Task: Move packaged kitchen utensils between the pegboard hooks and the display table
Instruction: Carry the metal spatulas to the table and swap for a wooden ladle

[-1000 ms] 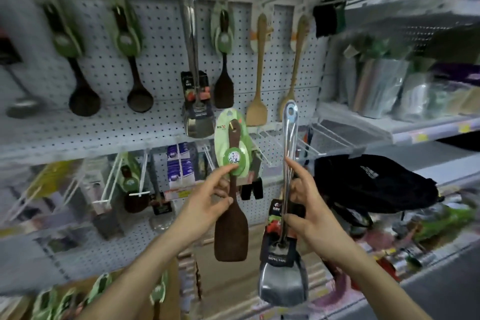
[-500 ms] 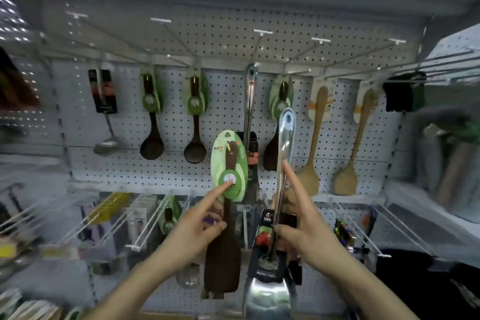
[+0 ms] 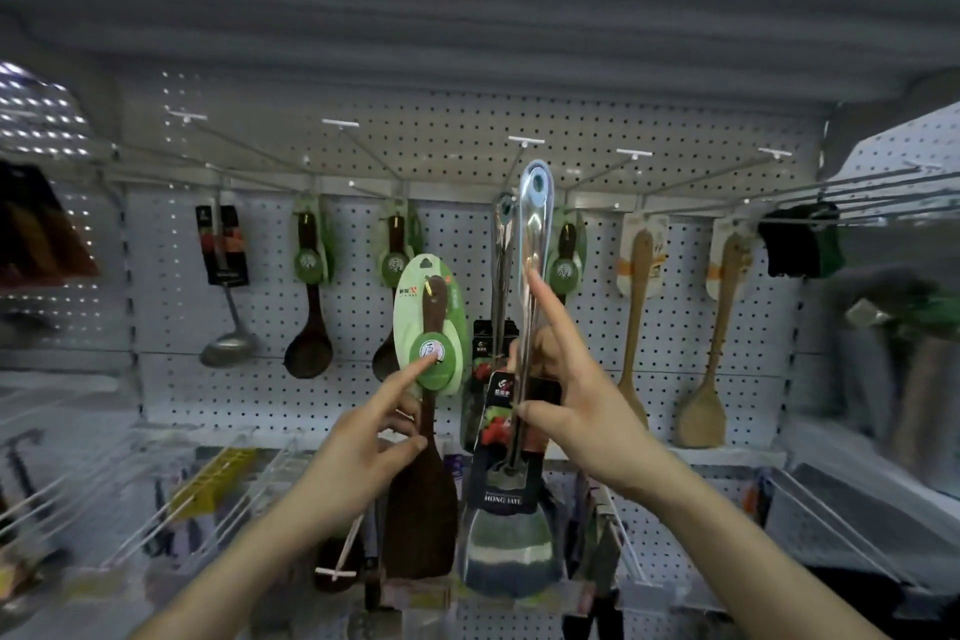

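Just behind steel turner (image 3: 536,224), hung twin (image 3: 502,270).

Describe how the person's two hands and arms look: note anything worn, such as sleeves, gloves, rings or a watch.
Both the left hand and the right hand are bare, with no gloves. No ring, watch or bracelet shows on either. The left forearm and the right forearm are uncovered down to the picture's edge; no sleeve is in view.

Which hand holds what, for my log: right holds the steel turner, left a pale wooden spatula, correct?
Wrong colour: in the head view the left hand holds a dark brown spatula, not pale. The right hand does hold the steel turner.
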`<state>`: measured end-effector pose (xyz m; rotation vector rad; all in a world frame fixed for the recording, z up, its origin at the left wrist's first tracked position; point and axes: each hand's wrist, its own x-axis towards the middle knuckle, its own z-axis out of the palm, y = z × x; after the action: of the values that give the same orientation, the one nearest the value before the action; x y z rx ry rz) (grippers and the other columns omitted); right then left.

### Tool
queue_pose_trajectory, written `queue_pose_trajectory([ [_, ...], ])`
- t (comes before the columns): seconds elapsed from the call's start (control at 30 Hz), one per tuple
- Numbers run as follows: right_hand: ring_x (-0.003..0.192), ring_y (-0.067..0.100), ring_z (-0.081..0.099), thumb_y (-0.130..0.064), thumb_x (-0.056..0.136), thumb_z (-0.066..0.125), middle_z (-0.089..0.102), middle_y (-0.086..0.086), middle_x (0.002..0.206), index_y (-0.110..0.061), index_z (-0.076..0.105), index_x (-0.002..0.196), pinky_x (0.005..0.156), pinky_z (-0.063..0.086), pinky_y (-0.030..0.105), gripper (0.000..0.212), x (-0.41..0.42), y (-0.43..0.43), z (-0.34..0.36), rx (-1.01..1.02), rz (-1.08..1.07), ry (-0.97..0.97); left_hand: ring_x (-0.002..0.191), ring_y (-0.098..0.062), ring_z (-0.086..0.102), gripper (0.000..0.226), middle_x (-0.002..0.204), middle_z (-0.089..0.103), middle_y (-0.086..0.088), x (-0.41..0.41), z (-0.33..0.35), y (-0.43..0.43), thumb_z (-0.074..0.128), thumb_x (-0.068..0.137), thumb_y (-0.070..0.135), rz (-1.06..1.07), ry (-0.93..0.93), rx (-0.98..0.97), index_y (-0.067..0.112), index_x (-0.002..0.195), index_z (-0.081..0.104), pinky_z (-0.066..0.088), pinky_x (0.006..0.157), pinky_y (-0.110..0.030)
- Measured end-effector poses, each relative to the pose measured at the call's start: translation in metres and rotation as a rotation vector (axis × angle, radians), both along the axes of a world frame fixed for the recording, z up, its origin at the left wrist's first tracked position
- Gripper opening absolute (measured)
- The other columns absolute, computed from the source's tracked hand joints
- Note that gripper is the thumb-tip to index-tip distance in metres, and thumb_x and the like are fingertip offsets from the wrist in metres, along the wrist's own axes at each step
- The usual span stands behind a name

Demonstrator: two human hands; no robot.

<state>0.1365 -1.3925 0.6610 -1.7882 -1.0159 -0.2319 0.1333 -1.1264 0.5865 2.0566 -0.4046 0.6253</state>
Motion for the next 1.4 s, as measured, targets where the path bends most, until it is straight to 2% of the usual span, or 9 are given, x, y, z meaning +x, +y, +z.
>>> queue_pose_trajectory([
  [0.17, 0.136, -0.024, 0.04, 0.022, 0.094, 0.057, 0.007, -0.062, 0.153, -0.064, 0.008, 0.162, 0.094, 0.057, 0.045, 0.12, 0.007, 0.009, -0.003, 0.004, 0.021, -0.009, 0.1, -0.009, 0.066, 0.096, 0.113, 0.059, 0.003, 0.004, 0.001, 0.011, 0.074, 0.096, 0.003, 0.017, -0.002, 0.024, 0.072, 0.149, 0.033, 0.06, 0.079, -0.031],
  [0.3, 0.147, 0.025, 0.041, 0.021, 0.094, 0.057, 0.024, -0.065, 0.143, -0.068, 0.012, 0.16, 0.073, 0.06, 0.051, 0.12, 0.014, 0.015, -0.01, 0.036, 0.028, 0.035, 0.099, -0.009, 0.065, 0.095, 0.112, 0.059, 0.002, 0.006, 0.002, 0.017, 0.074, 0.096, 0.003, 0.016, 0.002, 0.026, 0.071, 0.15, 0.033, 0.06, 0.08, -0.037],
  [0.43, 0.094, 0.018, 0.073, 0.021, 0.095, 0.058, 0.054, -0.014, 0.148, -0.067, 0.011, 0.161, 0.063, 0.057, 0.039, 0.119, 0.027, 0.014, -0.014, -0.012, -0.03, 0.055, 0.1, -0.009, 0.065, 0.095, 0.112, 0.059, 0.002, 0.009, 0.0, 0.022, 0.073, 0.096, 0.003, 0.005, 0.013, 0.023, 0.071, 0.149, 0.034, 0.061, 0.083, -0.038],
  [0.67, 0.094, 0.039, 0.063, 0.025, 0.091, 0.056, 0.057, 0.01, 0.128, -0.069, 0.014, 0.159, 0.074, 0.056, 0.063, 0.123, 0.059, 0.029, -0.009, -0.01, -0.095, 0.084, 0.102, -0.008, 0.065, 0.094, 0.114, 0.057, 0.006, 0.016, 0.004, 0.024, 0.074, 0.097, 0.005, 0.008, 0.014, 0.038, 0.068, 0.152, 0.032, 0.06, 0.087, -0.034],
  [0.83, 0.1, 0.022, 0.069, 0.027, 0.091, 0.054, 0.031, 0.005, 0.169, -0.069, 0.012, 0.16, 0.073, 0.054, 0.065, 0.125, 0.081, 0.04, -0.005, -0.026, -0.084, 0.084, 0.102, -0.004, 0.064, 0.094, 0.115, 0.057, 0.006, 0.017, 0.005, 0.026, 0.073, 0.097, 0.004, 0.005, 0.023, 0.038, 0.068, 0.153, 0.031, 0.06, 0.088, -0.031],
  [1.07, 0.088, 0.065, 0.055, 0.024, 0.091, 0.056, 0.037, 0.008, 0.164, -0.073, 0.013, 0.157, 0.066, 0.054, 0.065, 0.125, 0.112, 0.05, -0.009, -0.019, -0.142, 0.071, 0.103, -0.004, 0.065, 0.095, 0.114, 0.057, 0.009, 0.017, 0.008, 0.025, 0.074, 0.096, 0.005, 0.002, 0.022, 0.042, 0.069, 0.152, 0.031, 0.059, 0.09, -0.029],
  [1.13, 0.093, 0.061, 0.058, 0.021, 0.092, 0.059, 0.042, 0.0, 0.151, -0.072, 0.013, 0.158, 0.07, 0.057, 0.066, 0.123, 0.117, 0.049, -0.015, 0.001, -0.152, 0.05, 0.102, -0.005, 0.064, 0.095, 0.113, 0.057, 0.008, 0.017, 0.009, 0.025, 0.073, 0.097, 0.004, -0.001, 0.023, 0.042, 0.068, 0.152, 0.031, 0.06, 0.089, -0.031],
  [1.27, 0.112, 0.025, 0.058, 0.008, 0.095, 0.066, 0.041, -0.004, 0.138, -0.053, 0.026, 0.164, 0.091, 0.06, 0.028, 0.1, 0.111, 0.041, -0.025, 0.038, -0.355, -0.061, 0.102, -0.006, 0.064, 0.093, 0.113, 0.056, 0.005, 0.016, 0.007, 0.025, 0.073, 0.097, 0.004, -0.022, 0.021, 0.036, 0.066, 0.154, 0.032, 0.058, 0.089, -0.029],
  [1.4, 0.118, 0.011, 0.056, 0.002, 0.098, 0.064, 0.041, -0.005, 0.14, -0.031, 0.052, 0.15, 0.102, 0.056, 0.032, 0.063, 0.095, 0.029, -0.032, 0.242, -0.485, -0.291, 0.102, -0.009, 0.064, 0.092, 0.111, 0.056, 0.006, 0.018, 0.009, 0.011, 0.072, 0.097, 0.004, -0.067, 0.013, 0.036, 0.065, 0.154, 0.032, 0.059, 0.089, -0.031],
])
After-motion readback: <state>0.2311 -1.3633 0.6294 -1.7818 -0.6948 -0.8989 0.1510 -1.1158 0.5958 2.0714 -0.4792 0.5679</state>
